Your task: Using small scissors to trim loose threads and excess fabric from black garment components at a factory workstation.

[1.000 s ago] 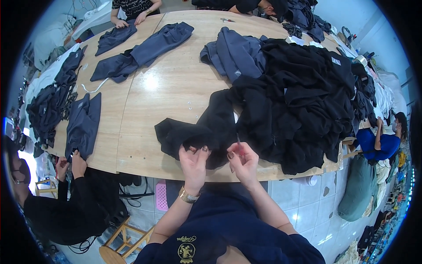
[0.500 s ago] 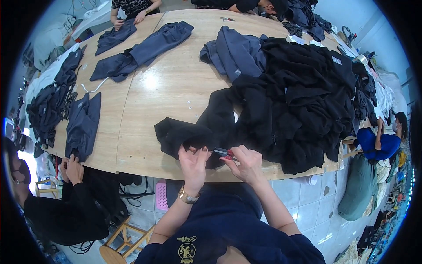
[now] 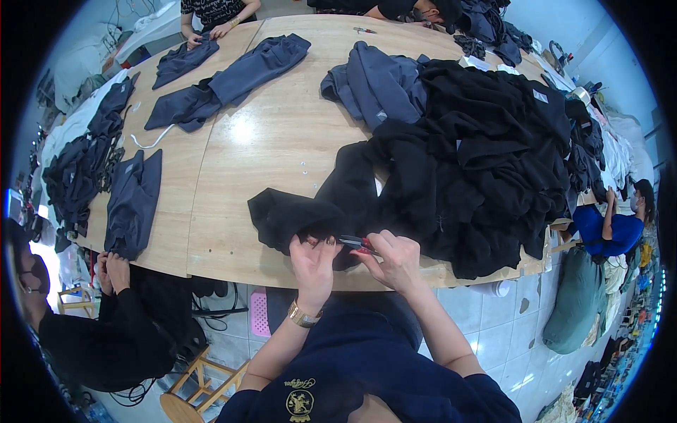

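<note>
At the near edge of the table, my left hand [image 3: 312, 266] pinches the edge of a black garment [image 3: 285, 215], with fingertips partly inside an opening in the cloth. My right hand [image 3: 396, 261] grips small thread snips [image 3: 358, 244] with red on the handles. Their blades point left, close to the left fingertips and the garment's edge. Dark cloth behind the blades hides whether they touch a thread. To the right, the garment's cloth runs into a large heap of black garments [image 3: 486, 162].
Grey-blue garments [image 3: 374, 81] lie beside the heap, and more [image 3: 240, 77] at the far left of the wooden table [image 3: 247, 162]. A co-worker [image 3: 106, 331] handles grey cloth [image 3: 134, 204] at left. Other people work at the far side and right. Another pair of snips [image 3: 364, 30] lies far off.
The snips and my right hand have shifted slightly left, bringing the blades nearer the left fingertips. My left hand has barely moved and keeps its pinch on the black garment.
</note>
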Demonstrator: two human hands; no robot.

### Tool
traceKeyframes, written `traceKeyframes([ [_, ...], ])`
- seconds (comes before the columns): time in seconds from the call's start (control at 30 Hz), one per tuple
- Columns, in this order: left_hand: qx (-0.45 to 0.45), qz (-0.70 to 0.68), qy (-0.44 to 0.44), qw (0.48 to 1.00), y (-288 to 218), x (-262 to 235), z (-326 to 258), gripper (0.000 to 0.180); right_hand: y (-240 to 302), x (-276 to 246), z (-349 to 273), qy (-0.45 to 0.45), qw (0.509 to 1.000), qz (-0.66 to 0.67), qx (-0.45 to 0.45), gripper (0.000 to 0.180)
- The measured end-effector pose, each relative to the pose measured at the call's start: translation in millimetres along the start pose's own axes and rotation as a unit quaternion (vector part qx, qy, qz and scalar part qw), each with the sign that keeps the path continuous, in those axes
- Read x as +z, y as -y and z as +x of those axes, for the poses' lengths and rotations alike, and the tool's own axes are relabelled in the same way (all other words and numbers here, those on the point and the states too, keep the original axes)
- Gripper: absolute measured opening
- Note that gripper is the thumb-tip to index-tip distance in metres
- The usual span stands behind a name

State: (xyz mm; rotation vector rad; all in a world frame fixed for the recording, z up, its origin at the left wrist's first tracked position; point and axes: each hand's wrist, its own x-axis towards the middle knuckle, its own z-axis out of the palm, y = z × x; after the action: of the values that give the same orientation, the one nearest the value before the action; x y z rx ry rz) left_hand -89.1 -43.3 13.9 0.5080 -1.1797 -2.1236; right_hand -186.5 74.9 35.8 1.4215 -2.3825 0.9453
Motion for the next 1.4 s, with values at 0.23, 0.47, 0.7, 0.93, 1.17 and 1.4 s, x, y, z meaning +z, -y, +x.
traceKeyframes([
  [0.23,0.014,0.001,0.008,1.0,4,-2,-1,0.057,-4,2,-2,0.004,1.0,0.029,0.006,0.024],
  [0.47,-0.007,-0.037,0.002,0.999,-3,0,1,0.053,2,2,-2,-0.002,0.97,0.184,0.162,0.026],
  [0.7,-0.046,-0.082,0.026,0.995,-4,3,-3,0.05,16,20,8,-0.071,0.958,0.263,0.087,0.033],
  [0.93,-0.059,-0.047,0.003,0.997,-16,9,2,0.041,25,21,-4,-0.063,0.942,0.315,0.093,0.027],
  [1.17,-0.086,-0.086,-0.021,0.992,-21,12,5,0.038,28,23,1,-0.091,0.879,0.404,0.237,0.031],
  [1.4,-0.099,-0.08,0.006,0.992,-19,8,6,0.029,29,39,0,-0.141,0.856,0.418,0.27,0.012],
])
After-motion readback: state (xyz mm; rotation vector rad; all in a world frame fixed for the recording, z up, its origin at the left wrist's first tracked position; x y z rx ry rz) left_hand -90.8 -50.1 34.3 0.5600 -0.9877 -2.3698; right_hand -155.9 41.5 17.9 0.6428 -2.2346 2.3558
